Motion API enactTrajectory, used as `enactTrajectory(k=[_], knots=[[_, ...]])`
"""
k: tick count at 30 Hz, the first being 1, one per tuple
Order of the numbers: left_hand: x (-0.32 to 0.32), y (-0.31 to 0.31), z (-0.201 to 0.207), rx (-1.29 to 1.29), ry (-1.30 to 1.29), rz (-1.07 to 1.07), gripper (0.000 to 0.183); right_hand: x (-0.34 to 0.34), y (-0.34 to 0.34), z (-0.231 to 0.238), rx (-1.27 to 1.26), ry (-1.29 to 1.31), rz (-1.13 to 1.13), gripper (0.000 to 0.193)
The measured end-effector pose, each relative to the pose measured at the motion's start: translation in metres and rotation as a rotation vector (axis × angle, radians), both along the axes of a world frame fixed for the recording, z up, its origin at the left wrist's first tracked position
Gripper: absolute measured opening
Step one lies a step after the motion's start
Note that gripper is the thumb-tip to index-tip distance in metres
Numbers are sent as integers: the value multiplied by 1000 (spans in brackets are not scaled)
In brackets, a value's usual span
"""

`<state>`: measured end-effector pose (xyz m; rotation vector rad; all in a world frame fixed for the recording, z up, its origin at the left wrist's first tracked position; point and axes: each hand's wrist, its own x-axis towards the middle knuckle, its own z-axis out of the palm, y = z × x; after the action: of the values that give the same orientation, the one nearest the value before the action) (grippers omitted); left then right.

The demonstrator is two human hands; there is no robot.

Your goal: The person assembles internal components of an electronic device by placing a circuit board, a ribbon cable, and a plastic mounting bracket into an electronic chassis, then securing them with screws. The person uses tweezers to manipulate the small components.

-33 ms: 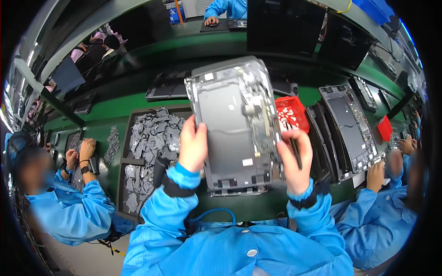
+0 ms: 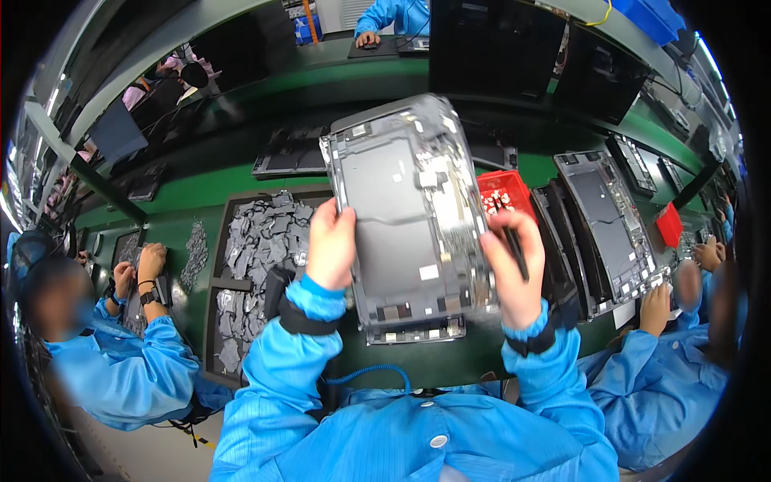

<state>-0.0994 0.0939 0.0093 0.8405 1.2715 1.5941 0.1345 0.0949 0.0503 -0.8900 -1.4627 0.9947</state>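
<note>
A big grey metal panel [image 2: 405,213] is held up in the air, in the middle of the view, above a green table [image 2: 201,189]. It is long and flat, with darker flat patches and small parts on it. It tilts a little, with its top end leaning away from the person.

The left hand [image 2: 332,245] grips the panel's left edge, with fingers curled around the side. The right hand [image 2: 514,269] presses against the panel's right edge and also holds a thin black stick [image 2: 514,249], like a pen, tight in its fingers. Both arms wear blue sleeves with dark bands at the wrists.

Just under the panel, another grey panel [image 2: 418,331] lies flat on the table. To the left sits a dark tray [image 2: 218,281] full of small grey pieces [image 2: 261,237]. To the right, just behind the right hand, is a red box [image 2: 502,191]. Farther right, more panels [image 2: 610,221] stand in a row.

Another person in blue sits at the left, with hands [image 2: 140,269] near the table. Another person in blue sits at the right, with a hand [image 2: 654,309] by the row of panels.
</note>
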Motion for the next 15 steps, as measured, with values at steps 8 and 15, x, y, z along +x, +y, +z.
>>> enactTrajectory(k=[8,15], knots=[[-26,127,-31,9,-306,314,21,-76,101,-26,-545,879,149,40],[-46,173,-22,-137,-325,198,25,-116,197,-28,-556,638,-138,22]])
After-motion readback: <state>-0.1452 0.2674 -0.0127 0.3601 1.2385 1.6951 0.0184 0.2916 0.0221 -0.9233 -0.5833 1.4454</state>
